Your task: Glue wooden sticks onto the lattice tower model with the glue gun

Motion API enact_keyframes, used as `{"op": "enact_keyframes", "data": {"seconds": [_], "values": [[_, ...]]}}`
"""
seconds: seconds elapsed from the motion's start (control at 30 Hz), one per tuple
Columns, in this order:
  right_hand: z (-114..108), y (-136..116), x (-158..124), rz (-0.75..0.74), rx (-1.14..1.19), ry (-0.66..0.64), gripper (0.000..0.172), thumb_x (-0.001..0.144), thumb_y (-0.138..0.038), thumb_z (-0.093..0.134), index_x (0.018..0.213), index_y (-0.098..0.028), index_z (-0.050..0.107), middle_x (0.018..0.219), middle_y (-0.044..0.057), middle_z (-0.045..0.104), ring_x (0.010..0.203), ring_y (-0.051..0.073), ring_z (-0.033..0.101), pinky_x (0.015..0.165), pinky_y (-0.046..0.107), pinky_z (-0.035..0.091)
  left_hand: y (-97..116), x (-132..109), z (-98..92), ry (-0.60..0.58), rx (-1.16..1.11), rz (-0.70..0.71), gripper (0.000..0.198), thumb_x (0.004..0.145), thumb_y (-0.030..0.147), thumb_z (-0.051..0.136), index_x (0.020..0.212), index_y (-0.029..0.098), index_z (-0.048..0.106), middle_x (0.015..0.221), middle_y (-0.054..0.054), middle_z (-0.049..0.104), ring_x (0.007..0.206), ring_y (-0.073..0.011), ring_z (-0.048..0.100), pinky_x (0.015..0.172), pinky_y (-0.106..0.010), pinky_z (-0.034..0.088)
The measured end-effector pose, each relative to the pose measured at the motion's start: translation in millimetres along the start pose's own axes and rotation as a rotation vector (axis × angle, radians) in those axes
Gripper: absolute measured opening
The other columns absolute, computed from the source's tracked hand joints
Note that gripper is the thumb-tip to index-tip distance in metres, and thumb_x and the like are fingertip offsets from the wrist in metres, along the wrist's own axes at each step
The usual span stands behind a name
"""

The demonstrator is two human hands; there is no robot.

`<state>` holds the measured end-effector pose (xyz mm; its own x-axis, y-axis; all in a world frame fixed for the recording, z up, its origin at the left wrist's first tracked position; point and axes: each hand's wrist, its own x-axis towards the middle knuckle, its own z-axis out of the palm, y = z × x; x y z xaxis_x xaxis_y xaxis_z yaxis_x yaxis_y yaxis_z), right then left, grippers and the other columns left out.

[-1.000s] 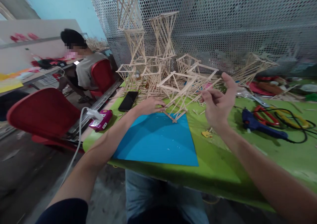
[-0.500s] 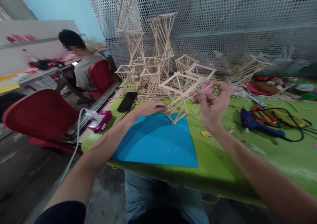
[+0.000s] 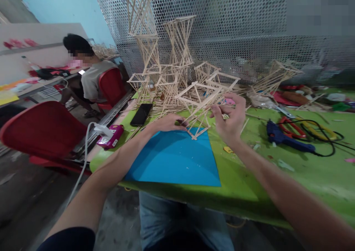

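Observation:
A small frame of thin wooden sticks [image 3: 195,136] stands tilted, its near corner on a blue sheet [image 3: 172,158]. At its lower left side, my left hand [image 3: 172,123] curls its fingers and thumb around the sticks. My right hand [image 3: 230,114] is at the frame's right side, thumb and fingers pinched on a thin wooden stick that slants across the frame. The fingertips partly hide where the sticks meet. Whether that stick is fixed to the frame I cannot tell.
Behind stand several stick towers [image 3: 180,40] before a perforated metal panel [image 3: 235,29]. A blue glue gun [image 3: 288,138] with its cord lies right, near red-handled scissors [image 3: 291,127]. Left are a phone [image 3: 141,114] and a purple power socket [image 3: 111,136]. A person sits beyond a red chair [image 3: 41,132].
My right hand has moved left, closer to the frame and my left hand. My left fingers have shifted slightly on the sticks. The whole view has drifted a little.

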<state>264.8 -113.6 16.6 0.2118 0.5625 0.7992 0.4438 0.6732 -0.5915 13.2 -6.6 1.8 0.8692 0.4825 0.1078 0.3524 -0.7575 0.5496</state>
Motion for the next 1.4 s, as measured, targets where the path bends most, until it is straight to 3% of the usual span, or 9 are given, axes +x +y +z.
{"op": "enact_keyframes", "data": {"seconds": [0.2, 0.37, 0.5, 0.6, 0.87, 1.0, 1.1, 1.23, 1.4], "values": [[5, 4, 2, 0.047, 0.059, 0.023, 0.028, 0.103, -0.050, 0.067, 0.122, -0.030, 0.062, 0.085, -0.001, 0.079, 0.058, 0.014, 0.070, 0.047, 0.025, 0.050, -6, 3, 1.5, -0.005, -0.033, -0.040, 0.039, 0.095, 0.057, 0.074, 0.112, 0.022, 0.081, 0.117, -0.006, 0.080, 0.109, -0.0220, 0.073, 0.090, -0.026, 0.051], [8, 4, 14, 0.106, 0.062, 0.064, 0.027, 0.097, -0.053, 0.075, 0.107, -0.028, 0.075, 0.094, 0.002, 0.080, 0.064, 0.015, 0.071, 0.054, 0.029, 0.058, -8, 5, 1.8, -0.007, -0.036, 0.017, 0.031, 0.097, 0.049, 0.073, 0.109, 0.022, 0.081, 0.117, -0.006, 0.079, 0.110, -0.0212, 0.072, 0.095, -0.028, 0.050], [7, 3, 24, 0.210, 0.112, 0.066, 0.025, 0.090, -0.050, 0.082, 0.098, -0.026, 0.079, 0.085, 0.002, 0.080, 0.069, 0.018, 0.074, 0.056, 0.030, 0.060, -12, 7, 1.5, -0.030, -0.046, 0.043, 0.032, 0.097, 0.052, 0.073, 0.108, 0.022, 0.081, 0.118, -0.006, 0.079, 0.110, -0.0213, 0.072, 0.097, -0.028, 0.049], [5, 1, 29, 0.192, 0.080, 0.086, 0.021, 0.090, -0.045, 0.083, 0.095, -0.025, 0.081, 0.085, 0.003, 0.081, 0.075, 0.019, 0.076, 0.063, 0.031, 0.062, -16, 7, 1.5, -0.040, -0.039, 0.035, 0.034, 0.095, 0.053, 0.075, 0.110, 0.023, 0.082, 0.119, -0.007, 0.079, 0.110, -0.0222, 0.072, 0.097, -0.029, 0.050], [8, 4, 33, 0.243, 0.166, 0.054, 0.023, 0.087, -0.042, 0.086, 0.097, -0.025, 0.073, 0.092, 0.004, 0.081, 0.078, 0.018, 0.076, 0.058, 0.028, 0.057, -18, 10, 3.8, -0.025, -0.018, 0.068, 0.028, 0.099, 0.048, 0.073, 0.107, 0.024, 0.083, 0.116, -0.005, 0.080, 0.109, -0.0195, 0.074, 0.094, -0.025, 0.050], [8, 3, 36, 0.325, 0.221, 0.053, 0.031, 0.082, -0.041, 0.090, 0.098, -0.027, 0.068, 0.083, 0.001, 0.079, 0.059, 0.014, 0.066, 0.049, 0.026, 0.048, -18, 10, 3.0, -0.034, -0.030, 0.050, 0.026, 0.098, 0.047, 0.074, 0.106, 0.024, 0.084, 0.118, -0.005, 0.080, 0.109, -0.0199, 0.074, 0.094, -0.024, 0.050], [1, -3, 43, 0.312, 0.152, -0.026, 0.035, 0.082, -0.042, 0.089, 0.109, -0.028, 0.070, 0.074, -0.002, 0.076, 0.052, 0.013, 0.059, 0.046, 0.026, 0.044, -17, 9, 1.4, -0.038, -0.030, 0.018, 0.027, 0.098, 0.048, 0.074, 0.108, 0.026, 0.084, 0.121, -0.004, 0.081, 0.108, -0.0199, 0.074, 0.091, -0.024, 0.050], [-19, -14, 66, 0.160, -0.040, -0.179, 0.042, 0.089, -0.043, 0.083, 0.129, -0.032, 0.075, 0.086, 0.001, 0.082, 0.058, 0.017, 0.064, 0.051, 0.031, 0.048, -17, 9, 0.5, -0.035, -0.027, 0.043, 0.027, 0.098, 0.047, 0.075, 0.108, 0.024, 0.085, 0.117, -0.004, 0.082, 0.107, -0.0201, 0.075, 0.093, -0.024, 0.050], [-40, -24, 111, 0.028, -0.209, -0.582, 0.021, 0.091, -0.045, 0.080, 0.104, -0.030, 0.088, 0.092, 0.003, 0.084, 0.066, 0.017, 0.068, 0.057, 0.032, 0.050, -18, 10, 0.6, -0.027, -0.065, 0.044, 0.024, 0.096, 0.045, 0.078, 0.105, 0.025, 0.085, 0.116, -0.004, 0.082, 0.107, -0.0192, 0.075, 0.095, -0.024, 0.050]]}}
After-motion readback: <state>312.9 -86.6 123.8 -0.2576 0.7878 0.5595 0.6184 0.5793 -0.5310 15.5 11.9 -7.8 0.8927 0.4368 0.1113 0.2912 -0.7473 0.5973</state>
